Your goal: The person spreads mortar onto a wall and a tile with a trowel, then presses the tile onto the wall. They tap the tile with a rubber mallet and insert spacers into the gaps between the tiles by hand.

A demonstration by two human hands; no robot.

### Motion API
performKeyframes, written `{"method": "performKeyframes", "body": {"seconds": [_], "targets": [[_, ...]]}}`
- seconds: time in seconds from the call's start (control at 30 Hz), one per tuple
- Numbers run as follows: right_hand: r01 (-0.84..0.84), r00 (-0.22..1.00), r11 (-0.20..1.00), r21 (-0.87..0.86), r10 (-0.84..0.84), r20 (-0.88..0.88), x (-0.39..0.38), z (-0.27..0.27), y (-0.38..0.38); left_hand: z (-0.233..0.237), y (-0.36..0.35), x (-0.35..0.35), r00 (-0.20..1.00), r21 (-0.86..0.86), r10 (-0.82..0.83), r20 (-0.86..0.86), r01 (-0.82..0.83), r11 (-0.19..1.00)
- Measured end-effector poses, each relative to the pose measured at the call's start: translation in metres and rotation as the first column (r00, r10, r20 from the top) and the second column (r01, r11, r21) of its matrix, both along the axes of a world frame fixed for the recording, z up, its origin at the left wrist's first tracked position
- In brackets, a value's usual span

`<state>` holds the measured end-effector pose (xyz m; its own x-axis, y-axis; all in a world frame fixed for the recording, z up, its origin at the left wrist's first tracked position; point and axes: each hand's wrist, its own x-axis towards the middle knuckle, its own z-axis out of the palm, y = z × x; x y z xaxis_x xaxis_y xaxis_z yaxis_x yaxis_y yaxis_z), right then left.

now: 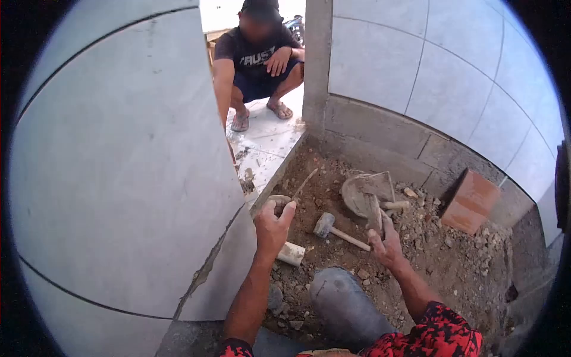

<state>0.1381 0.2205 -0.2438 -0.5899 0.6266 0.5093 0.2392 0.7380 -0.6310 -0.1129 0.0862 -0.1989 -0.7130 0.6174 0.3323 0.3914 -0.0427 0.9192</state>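
Observation:
My left hand (271, 225) is raised over the dirt, gripping a rounded stone-like lump (278, 200) at the edge of the tiled wall (119, 172). My right hand (386, 244) is closed on the handle of a mortar-caked trowel (373, 209) whose blade points away from me. A rubber mallet (328, 226) with a wooden handle lies on the dirt between my hands. A short white pipe piece (291, 254) lies just below my left hand. My knee (345, 303) in grey cloth is under both forearms.
A second trowel and a round pan (364, 189) rest on the rubble. A red brick (471, 202) leans against the low cement wall at right. Another person (257, 59) squats on the tiled floor beyond the doorway, beside a grey column (317, 59).

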Motion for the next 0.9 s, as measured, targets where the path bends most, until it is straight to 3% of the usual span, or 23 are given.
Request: {"method": "performKeyframes", "body": {"seconds": [0.03,0.07,0.13,0.17,0.2,0.23,0.3,0.37,0.43,0.5,0.57,0.63,0.7,0.77,0.83,0.9], "targets": [[0.032,0.999,0.989,0.145,-0.035,0.017,0.004,0.007,-0.007,0.002,-0.002,-0.001,1.0,0.017,-0.01,-0.005,0.01,1.0],[0.059,0.998,0.934,-0.351,-0.055,0.022,0.01,0.029,-0.03,0.002,-0.002,0.0,0.998,0.061,0.0,-0.067,0.004,0.998],[0.102,0.995,0.937,-0.334,-0.094,0.041,0.02,0.032,-0.038,0.001,-0.01,0.001,0.962,0.074,0.03,-0.27,-0.01,0.997],[0.129,0.991,0.938,-0.323,-0.115,0.061,0.026,0.028,-0.036,0.002,-0.016,0.0,0.964,0.05,0.02,-0.267,-0.006,0.999],[0.128,0.992,0.969,-0.214,-0.126,0.023,0.026,0.015,-0.028,0.004,-0.02,-0.002,0.943,0.044,-0.001,-0.331,0.016,0.999],[0.124,0.992,0.961,-0.248,-0.119,0.035,0.017,0.025,-0.032,0.006,-0.021,-0.002,0.921,0.025,-0.024,-0.389,0.037,0.999],[0.071,0.989,0.858,-0.509,-0.126,-0.074,-0.001,0.039,-0.037,0.012,-0.026,-0.006,0.923,-0.059,-0.051,-0.381,0.031,0.998],[-0.037,0.99,0.804,-0.594,-0.051,-0.131,-0.018,0.021,-0.013,0.019,-0.023,-0.014,0.843,-0.135,-0.115,-0.525,0.052,0.99],[-0.163,0.98,0.734,-0.659,0.043,-0.193,-0.042,0.002,0.022,0.023,-0.016,-0.021,0.797,-0.229,-0.083,-0.598,-0.071,0.971],[-0.22,0.974,0.786,-0.578,0.148,-0.17,-0.068,-0.018,0.054,0.023,-0.006,-0.032,0.687,-0.308,-0.133,-0.714,-0.138,0.941],[-0.28,0.96,0.678,-0.679,0.19,-0.206,-0.096,-0.023,0.071,0.051,0.004,-0.03,0.646,-0.47,-0.212,-0.733,-0.256,0.845],[-0.441,0.887,0.495,-0.749,0.366,-0.281,-0.121,-0.027,0.091,0.073,0.017,-0.04,0.607,-0.548,-0.259,-0.752,-0.356,0.757],[-0.534,0.814,0.34,-0.774,0.453,-0.362,-0.15,-0.032,0.107,0.107,0.035,-0.042,0.49,-0.583,-0.331,-0.806,-0.566,0.583],[-0.604,0.724,0.147,-0.783,0.511,-0.463,-0.177,-0.029,0.113,0.136,0.056,-0.055,0.412,-0.585,-0.421,-0.808,-0.645,0.492],[-0.632,0.671,0.022,-0.775,0.516,-0.532,-0.198,-0.028,0.108,0.165,0.073,-0.076,0.379,-0.64,-0.603,-0.702,-0.707,0.301],[-0.688,0.554,-0.145,-0.711,0.529,-0.643,-0.217,-0.022,0.101,0.18,0.081,-0.095,0.419,-0.661,-0.631,-0.653,-0.722,0.205]]}}
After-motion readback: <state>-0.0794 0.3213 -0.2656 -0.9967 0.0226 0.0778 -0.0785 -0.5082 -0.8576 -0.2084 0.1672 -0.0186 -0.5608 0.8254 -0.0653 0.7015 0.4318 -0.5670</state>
